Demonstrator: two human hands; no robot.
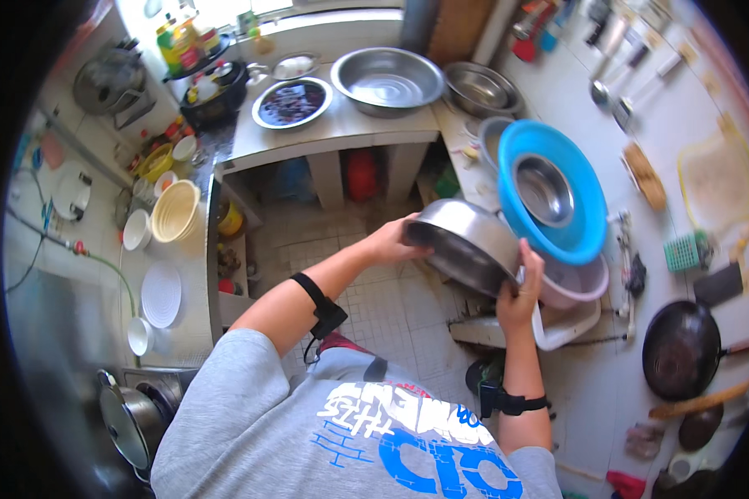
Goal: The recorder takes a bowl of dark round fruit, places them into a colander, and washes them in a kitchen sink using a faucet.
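Observation:
Between my two hands I hold a stainless steel basin (471, 231), tipped on its side with its dark opening facing down towards me. My left hand (399, 243) grips the rim at the left. On the right, my right hand (524, 277) clasps the lower rim, thumb up along the outer wall. Just beyond the right hand is a bright blue plastic basin (583, 243), with a smaller steel bowl (543, 190) lying inside it. A pale pink basin (590, 280) shows below the blue one, above a white plastic tub (552, 327).
A large steel basin (387, 78), a bowl of dark food in liquid (293, 103) and nested steel bowls (484, 90) stand on the far counter. Cream bowls (176, 211) and a white plate (161, 294) sit on the left counter. A wok (681, 349) hangs on the right wall.

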